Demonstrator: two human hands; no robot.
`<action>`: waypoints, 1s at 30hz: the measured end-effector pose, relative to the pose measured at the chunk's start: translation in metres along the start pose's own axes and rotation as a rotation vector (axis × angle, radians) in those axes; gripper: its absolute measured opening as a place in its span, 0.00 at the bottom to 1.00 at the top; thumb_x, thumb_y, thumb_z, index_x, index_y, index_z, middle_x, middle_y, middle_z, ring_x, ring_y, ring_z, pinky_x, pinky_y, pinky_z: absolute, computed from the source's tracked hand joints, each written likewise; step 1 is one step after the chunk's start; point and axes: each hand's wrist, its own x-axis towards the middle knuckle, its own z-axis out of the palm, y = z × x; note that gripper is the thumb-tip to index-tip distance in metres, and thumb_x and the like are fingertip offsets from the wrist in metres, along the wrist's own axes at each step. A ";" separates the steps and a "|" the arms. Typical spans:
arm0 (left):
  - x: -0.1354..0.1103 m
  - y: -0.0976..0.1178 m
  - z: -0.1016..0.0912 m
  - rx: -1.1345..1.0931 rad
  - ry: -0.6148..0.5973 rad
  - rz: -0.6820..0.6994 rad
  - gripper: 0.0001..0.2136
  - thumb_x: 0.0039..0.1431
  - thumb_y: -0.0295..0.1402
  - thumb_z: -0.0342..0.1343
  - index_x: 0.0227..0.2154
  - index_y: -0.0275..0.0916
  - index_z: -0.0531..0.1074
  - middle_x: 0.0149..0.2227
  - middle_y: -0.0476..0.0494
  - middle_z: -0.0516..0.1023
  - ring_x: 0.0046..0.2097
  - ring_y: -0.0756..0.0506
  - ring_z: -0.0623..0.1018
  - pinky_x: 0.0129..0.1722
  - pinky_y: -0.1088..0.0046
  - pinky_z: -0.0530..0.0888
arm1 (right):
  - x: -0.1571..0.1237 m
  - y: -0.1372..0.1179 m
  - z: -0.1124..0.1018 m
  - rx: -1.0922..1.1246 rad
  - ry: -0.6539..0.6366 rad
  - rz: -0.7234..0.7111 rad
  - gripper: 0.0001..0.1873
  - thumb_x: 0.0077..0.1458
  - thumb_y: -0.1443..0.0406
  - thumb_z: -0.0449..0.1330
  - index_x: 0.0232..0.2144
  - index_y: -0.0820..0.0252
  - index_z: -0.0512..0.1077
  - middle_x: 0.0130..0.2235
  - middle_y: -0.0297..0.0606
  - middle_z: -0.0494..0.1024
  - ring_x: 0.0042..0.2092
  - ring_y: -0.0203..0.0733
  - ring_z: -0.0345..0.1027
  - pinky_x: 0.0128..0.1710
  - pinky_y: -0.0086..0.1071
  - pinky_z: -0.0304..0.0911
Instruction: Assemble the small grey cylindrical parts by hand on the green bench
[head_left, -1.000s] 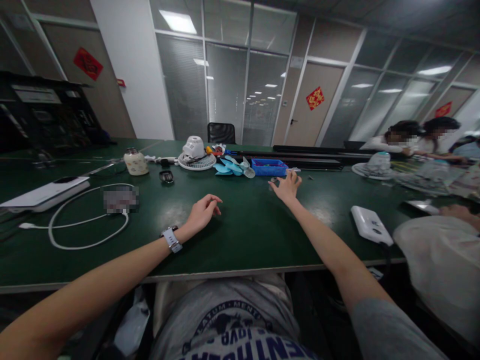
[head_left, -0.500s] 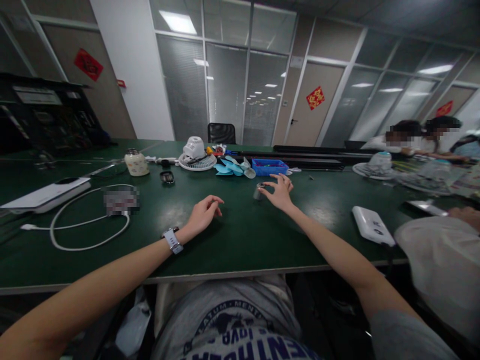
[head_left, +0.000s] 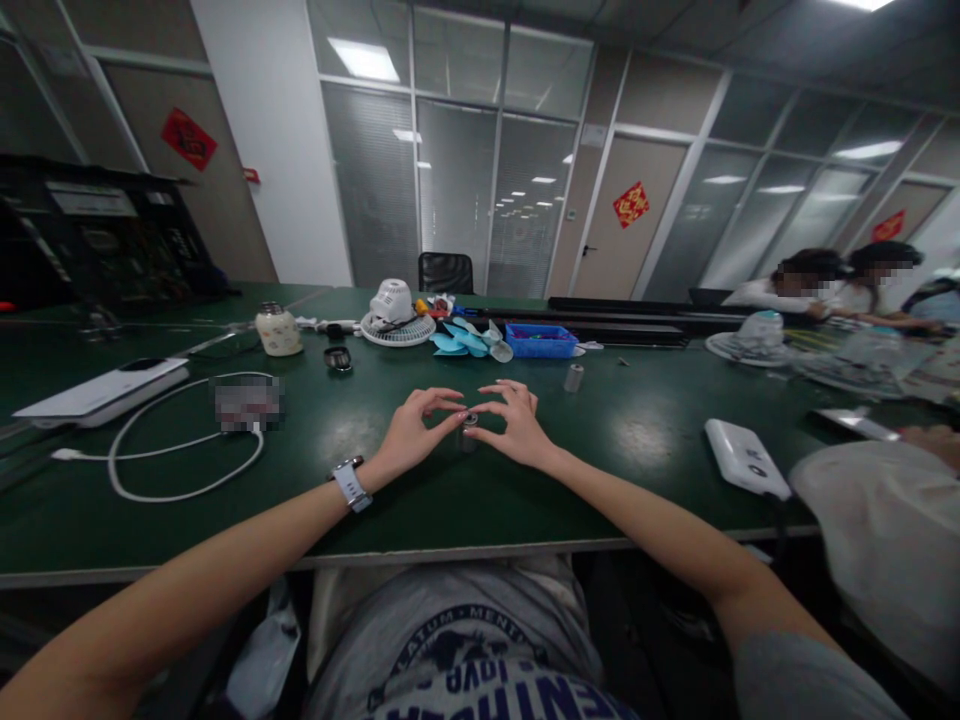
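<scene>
Small metal can point(head_left: 469, 445) at the fingertips, 2nd can point(head_left: 574, 378) untouched

The small metal can is held upright right btwn the L hand point(head_left: 417, 432) & the R hand point(head_left: 520, 430); whether the green table point(head_left: 450, 510) is touched by it can't be told. Its top is pinched by the R thumb & pointer. The L fingertips are put there too, but gripping or just touching can't be told.

Work seems partway, as a guess: 1 can is being handled, the 2nd can is left alone, past the R hand & a bit to its right.

Room to move is left btwn both hands & the front edge point(head_left: 450, 552). Past the fingertips, room is given up to the blue blades point(head_left: 459, 340) & blue tray point(head_left: 540, 346). Left of the L hand, the way is stopped by a white cable point(head_left: 150, 500). Right of the R hand, well apart, a white box point(head_left: 746, 458) is met.
</scene>
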 end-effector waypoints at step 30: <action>-0.002 -0.031 0.005 -0.080 -0.254 -0.264 0.17 0.51 0.40 0.61 0.43 0.41 0.69 0.36 0.47 0.84 0.43 0.43 0.81 0.45 0.65 0.73 | 0.030 0.084 -0.017 0.094 0.238 0.396 0.22 0.52 0.54 0.63 0.47 0.57 0.75 0.42 0.40 0.80 0.33 0.39 0.73 0.38 0.34 0.67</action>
